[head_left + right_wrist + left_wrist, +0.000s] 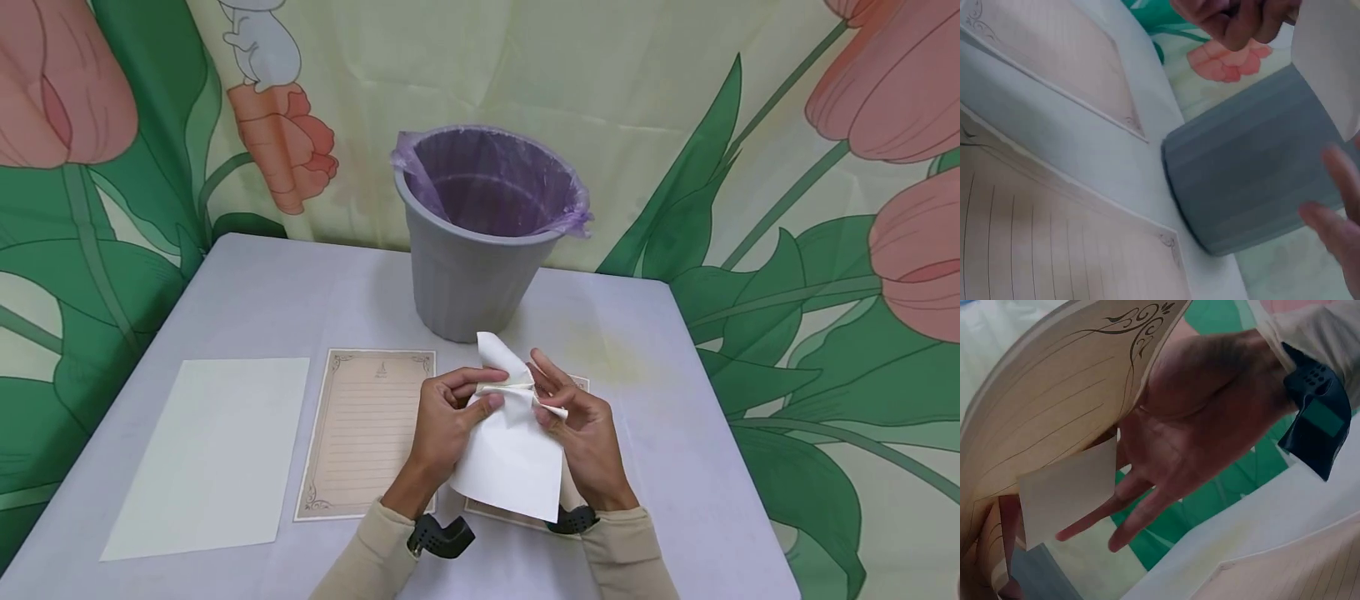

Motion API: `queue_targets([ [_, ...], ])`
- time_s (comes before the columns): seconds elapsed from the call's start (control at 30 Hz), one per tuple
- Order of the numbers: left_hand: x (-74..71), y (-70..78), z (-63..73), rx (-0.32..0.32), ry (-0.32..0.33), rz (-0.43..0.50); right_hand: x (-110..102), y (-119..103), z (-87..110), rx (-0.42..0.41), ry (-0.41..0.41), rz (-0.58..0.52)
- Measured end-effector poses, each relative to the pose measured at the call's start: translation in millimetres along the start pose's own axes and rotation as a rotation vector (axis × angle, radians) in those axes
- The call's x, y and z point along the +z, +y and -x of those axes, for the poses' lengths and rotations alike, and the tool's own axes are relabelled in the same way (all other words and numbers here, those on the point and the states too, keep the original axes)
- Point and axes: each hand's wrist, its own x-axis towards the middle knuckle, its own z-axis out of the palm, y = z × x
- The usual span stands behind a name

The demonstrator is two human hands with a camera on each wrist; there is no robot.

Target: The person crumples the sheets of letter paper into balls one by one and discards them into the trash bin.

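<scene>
A sheet of letter paper (510,467), creased across its upper part, is held up between both hands over the table. Its plain white side faces the head camera; the left wrist view shows its lined side with scroll ornament. My left hand (444,423) pinches the left edge of the crease between thumb and fingers. On the other side my right hand (595,437) pinches a folded bit of the paper with thumb and index finger, its other fingers raised. Below the hands lies a second lined sheet (581,384), mostly covered by them.
Behind the hands stands a grey bin (472,287) with a purple bag (427,179) over its rim. To the left lie a decorated lined sheet (363,433) and a plain white sheet (213,458) on the white-covered table (690,500). A tulip-print curtain (637,92) surrounds it.
</scene>
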Motion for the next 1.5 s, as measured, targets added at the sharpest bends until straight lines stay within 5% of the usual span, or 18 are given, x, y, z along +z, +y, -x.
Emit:
queue_targets([
  [0.17,0.3,-1.8,-0.2,-0.132,-0.005,0.1,-0.2,3.2,-2.1,-0.025,-0.055,-0.046],
  [0.3,1.0,-5.6,0.6,-0.163,0.008,0.119,2.0,6.3,-1.7,-0.032,-0.008,-0.066],
  [0.5,2.5,-8.4,3.0,-0.04,0.018,0.046,6.8,4.4,-1.9,-0.068,0.127,-0.037],
  [0.73,2.7,-5.4,7.3,0.174,0.033,-0.169,9.6,0.4,-4.3,-0.026,0.23,0.027],
  [1.17,-7.6,0.4,12.5,0.176,-0.102,-0.209,14.9,-2.4,-8.8,-0.043,0.293,0.054],
  [1.5,-4.0,-6.7,15.5,0.338,0.025,-0.463,22.3,-7.2,-8.8,0.031,0.309,0.09],
])
